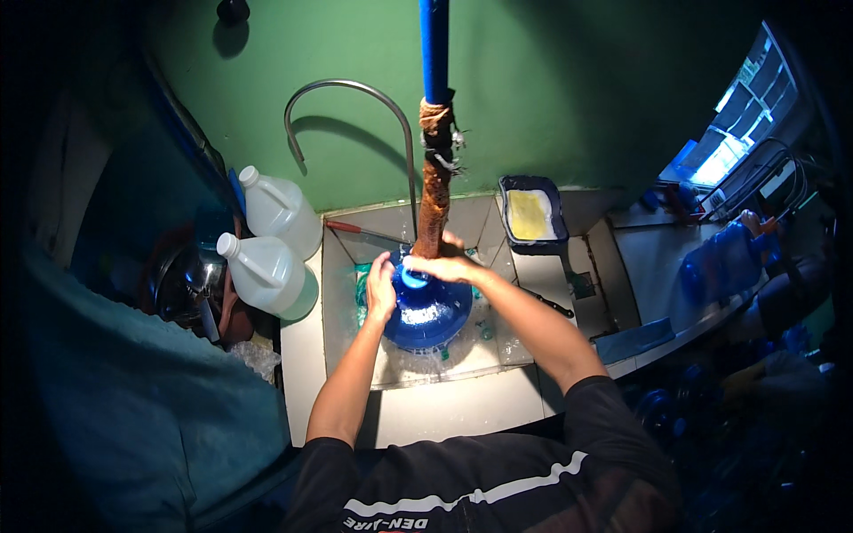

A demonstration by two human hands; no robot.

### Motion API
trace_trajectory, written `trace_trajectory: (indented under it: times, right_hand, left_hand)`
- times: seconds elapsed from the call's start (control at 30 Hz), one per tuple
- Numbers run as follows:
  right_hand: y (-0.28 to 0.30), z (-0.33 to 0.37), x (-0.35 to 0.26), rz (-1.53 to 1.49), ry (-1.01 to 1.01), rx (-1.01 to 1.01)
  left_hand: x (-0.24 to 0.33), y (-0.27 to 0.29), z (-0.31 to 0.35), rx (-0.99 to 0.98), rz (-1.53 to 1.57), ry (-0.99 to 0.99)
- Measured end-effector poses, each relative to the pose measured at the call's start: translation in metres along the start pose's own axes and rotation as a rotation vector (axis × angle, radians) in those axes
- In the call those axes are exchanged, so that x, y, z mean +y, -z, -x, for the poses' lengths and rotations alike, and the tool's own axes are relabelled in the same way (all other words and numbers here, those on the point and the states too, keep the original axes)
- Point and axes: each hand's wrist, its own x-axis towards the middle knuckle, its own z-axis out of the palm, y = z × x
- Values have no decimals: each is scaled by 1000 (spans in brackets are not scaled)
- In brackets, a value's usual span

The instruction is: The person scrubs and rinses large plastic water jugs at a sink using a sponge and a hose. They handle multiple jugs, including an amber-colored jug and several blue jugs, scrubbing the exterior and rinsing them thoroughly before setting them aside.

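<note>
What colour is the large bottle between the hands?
The bottle is blue, best seen in the head view, the only one.

A person works at a tiled sink [462, 377]. The left hand [381, 286], fingers extended, lies against a blue bottle [426, 326]; the right hand [449, 266] crosses its top, beside a brown-wrapped pole [433, 204]. Behind, a curved tap [411, 160]; left, two pale jugs [269, 277]; right, a dark tray [560, 233] and a knife [553, 305].

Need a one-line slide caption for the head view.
Left hand and right hand at the neck of a wet blue bottle in a sink, two translucent jugs at left.
</note>
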Motion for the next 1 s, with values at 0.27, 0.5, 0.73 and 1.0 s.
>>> trace_trajectory:
  times: [0.27, 0.5, 0.73, 1.0]
  right_hand:
    - [-50, 3, -10, -129, -83, -133]
    - [-17, 8, -36, 97, -190, -160]
    - [4, 62, -18, 61, 349, 158]
    - [30, 71, 26, -953, -205, 507]
  left_hand:
    - [-26, -30, 44, -56, -761, -305]
    - [-24, -44, 28, -104, -710, -241]
    - [-13, -37, 23, -164, -638, -282]
    - [48, -53, 23, -93, -210, -275]
